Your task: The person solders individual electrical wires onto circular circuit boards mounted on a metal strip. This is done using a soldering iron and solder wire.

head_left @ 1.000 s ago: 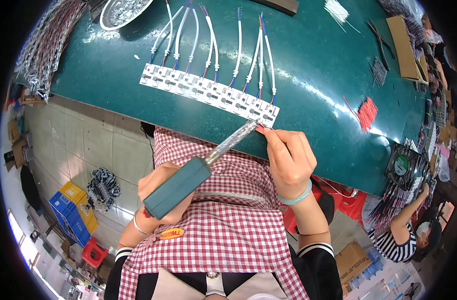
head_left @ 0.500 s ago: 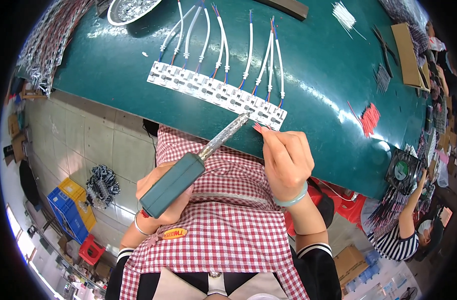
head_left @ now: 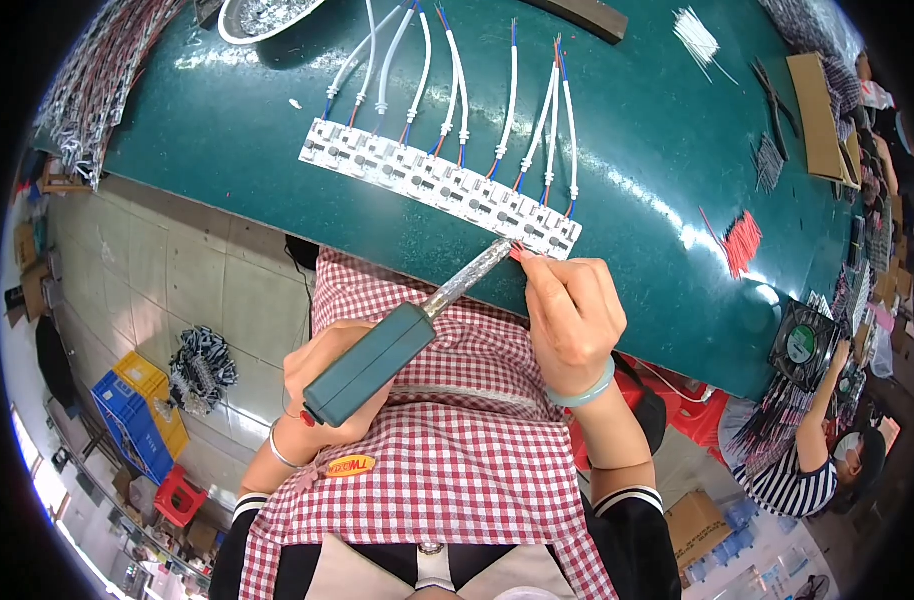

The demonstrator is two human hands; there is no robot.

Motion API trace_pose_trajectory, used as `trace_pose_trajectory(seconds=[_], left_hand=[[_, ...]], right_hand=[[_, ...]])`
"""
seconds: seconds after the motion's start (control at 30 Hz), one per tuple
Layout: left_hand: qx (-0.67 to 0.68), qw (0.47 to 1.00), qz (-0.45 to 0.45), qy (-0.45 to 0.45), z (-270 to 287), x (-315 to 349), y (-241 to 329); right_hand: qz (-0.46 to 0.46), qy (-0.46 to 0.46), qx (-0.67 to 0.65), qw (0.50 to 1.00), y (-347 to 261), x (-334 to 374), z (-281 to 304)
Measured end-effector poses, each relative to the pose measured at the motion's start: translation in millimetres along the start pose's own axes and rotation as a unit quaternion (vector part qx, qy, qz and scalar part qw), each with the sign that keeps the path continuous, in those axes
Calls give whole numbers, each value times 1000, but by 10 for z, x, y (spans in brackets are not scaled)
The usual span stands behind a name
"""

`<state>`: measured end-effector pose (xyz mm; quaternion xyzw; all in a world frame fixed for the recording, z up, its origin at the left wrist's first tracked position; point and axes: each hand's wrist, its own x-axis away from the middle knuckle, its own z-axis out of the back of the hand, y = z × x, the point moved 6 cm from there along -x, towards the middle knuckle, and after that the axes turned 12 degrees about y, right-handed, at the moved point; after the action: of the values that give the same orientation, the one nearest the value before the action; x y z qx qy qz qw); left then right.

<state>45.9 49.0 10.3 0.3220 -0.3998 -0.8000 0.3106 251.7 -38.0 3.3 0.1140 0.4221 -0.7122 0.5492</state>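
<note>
My left hand (head_left: 312, 360) is wrapped around the dark green handle of a soldering iron (head_left: 369, 365). The iron's metal barrel slants up and right, its tip at the front edge of a strip of white plastic switch-like parts (head_left: 412, 178), near the strip's right end. Between thumb and fingers, my right hand (head_left: 580, 315) pinches a few short red wires (head_left: 518, 252); their ends lie at the iron's tip, though whether they touch it is too small to tell. White-sleeved cables (head_left: 507, 90) with blue and orange-brown wires run from the strip's far side.
On the green table (head_left: 657, 300) lie a pile of red wires (head_left: 741, 245), white wires (head_left: 699, 40), pliers (head_left: 773, 100) and a cardboard box (head_left: 815, 115). A pale bowl (head_left: 233, 35) stands at far left. A fan (head_left: 802, 338) and another person (head_left: 807, 455) are at right.
The soldering iron has moved right and slightly down in the view, bringing its tip up to the red wires. My right hand has barely moved. The strip appears shifted slightly right.
</note>
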Motion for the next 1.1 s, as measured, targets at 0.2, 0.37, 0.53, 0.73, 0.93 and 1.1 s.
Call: trace_pose_trajectory(seconds=[0.2, 0.37, 0.53, 0.73, 0.93, 1.1], left_hand=[[4, 1000, -7, -2, 12, -14, 2], [-6, 1000, -18, 4, 15, -15, 12], [4, 1000, -8, 15, 53, -7, 19], [-44, 999, -9, 20, 95, -13, 30], [5, 1000, -7, 11, 23, 2, -23], [5, 1000, -2, 5, 34, -1, -31]], right_hand=[[16, 2, 3, 1000, 21, 19, -3], [17, 5, 0, 1000, 25, 23, -2], [17, -1, -5, 1000, 28, 4, -5], [16, 2, -6, 1000, 29, 6, -3], [16, 4, -6, 1000, 33, 11, -6], [17, 3, -3, 1000, 28, 2, -1]])
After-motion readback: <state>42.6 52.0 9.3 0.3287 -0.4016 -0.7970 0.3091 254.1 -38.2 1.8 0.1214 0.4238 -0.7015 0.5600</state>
